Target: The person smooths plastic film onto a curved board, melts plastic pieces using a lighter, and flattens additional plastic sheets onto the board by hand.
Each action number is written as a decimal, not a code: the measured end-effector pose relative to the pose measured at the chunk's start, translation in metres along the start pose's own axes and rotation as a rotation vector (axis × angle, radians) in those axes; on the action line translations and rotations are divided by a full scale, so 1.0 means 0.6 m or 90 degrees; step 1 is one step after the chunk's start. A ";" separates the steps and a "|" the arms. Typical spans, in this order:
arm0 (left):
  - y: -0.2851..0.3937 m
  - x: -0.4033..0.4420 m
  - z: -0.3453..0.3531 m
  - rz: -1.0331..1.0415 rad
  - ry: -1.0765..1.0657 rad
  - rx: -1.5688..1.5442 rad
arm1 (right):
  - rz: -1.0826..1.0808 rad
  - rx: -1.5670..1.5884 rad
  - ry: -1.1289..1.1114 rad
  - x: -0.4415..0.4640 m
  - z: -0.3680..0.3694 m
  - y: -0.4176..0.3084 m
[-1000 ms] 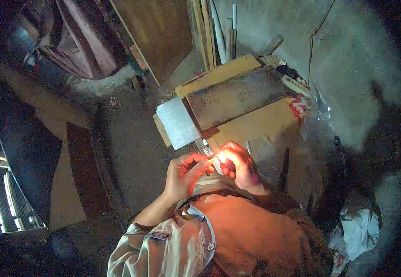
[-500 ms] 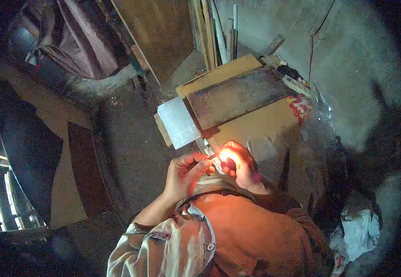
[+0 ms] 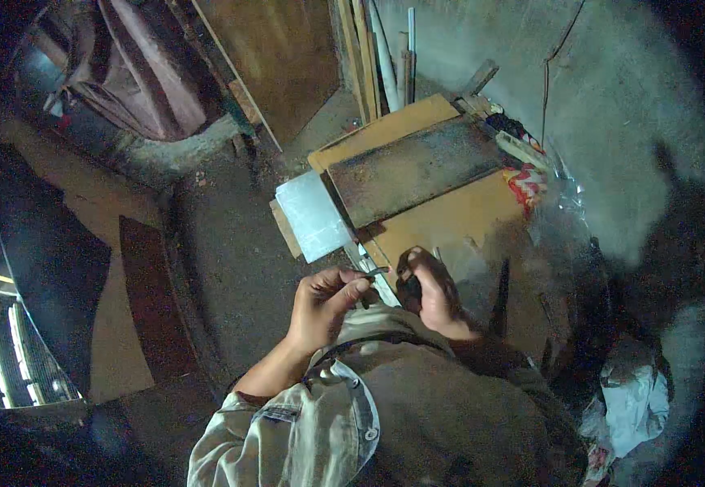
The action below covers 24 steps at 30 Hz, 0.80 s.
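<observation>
My left hand pinches a thin dark strip between thumb and fingers. The strip's tip points right, and its exact kind is too small to make out. Just right of it, my right hand is curled closed with the thumb on top. It grips what seems to be a lighter, mostly hidden in the shadowed fingers; no flame shows. A small gap separates the two hands, which are in front of my body above a low stack of boards.
Ahead lie a tan board, a dark stained panel and a white sheet. Long sticks lean by the wall. A red and yellow wrapper sits at the stack's right, a white bag lower right.
The bright flame at my right hand has gone out, and the orange glow on my clothes has faded. My right hand has shifted slightly right, away from the strip; my left hand barely moved.
</observation>
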<state>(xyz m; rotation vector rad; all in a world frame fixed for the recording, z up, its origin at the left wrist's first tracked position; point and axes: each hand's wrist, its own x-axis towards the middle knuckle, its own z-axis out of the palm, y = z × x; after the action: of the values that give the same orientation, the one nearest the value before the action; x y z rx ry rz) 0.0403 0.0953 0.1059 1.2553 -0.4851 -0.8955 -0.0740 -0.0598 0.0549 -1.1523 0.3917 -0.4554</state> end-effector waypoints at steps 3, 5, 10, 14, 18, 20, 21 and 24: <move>0.003 0.002 -0.006 -0.007 0.007 -0.016 | 0.034 -0.025 0.181 -0.017 -0.025 -0.016; 0.005 0.004 -0.010 -0.013 -0.003 -0.030 | 0.069 -0.059 0.267 -0.032 -0.081 -0.014; -0.011 0.015 -0.022 -0.057 -0.005 -0.109 | 0.000 -0.232 0.477 -0.085 -0.287 -0.004; -0.015 0.023 -0.027 -0.094 -0.019 -0.198 | 0.096 -0.538 0.575 -0.250 -0.451 -0.021; -0.021 0.030 -0.024 -0.093 -0.062 -0.280 | 0.287 -0.657 0.677 -0.365 -0.553 0.013; -0.020 0.031 -0.021 -0.096 -0.070 -0.279 | 0.385 -0.687 0.698 -0.406 -0.581 0.049; -0.018 0.031 -0.019 -0.099 -0.078 -0.278 | 0.424 -0.693 0.700 -0.419 -0.587 0.065; -0.007 0.036 -0.014 -0.118 -0.096 -0.269 | 0.502 -0.698 0.689 -0.437 -0.599 0.106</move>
<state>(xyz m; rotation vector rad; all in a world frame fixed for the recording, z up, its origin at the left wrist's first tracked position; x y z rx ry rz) 0.0579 0.0831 0.0965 0.8584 -0.2787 -1.1852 -0.4722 -0.1778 -0.1163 -1.5500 2.1451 -0.0784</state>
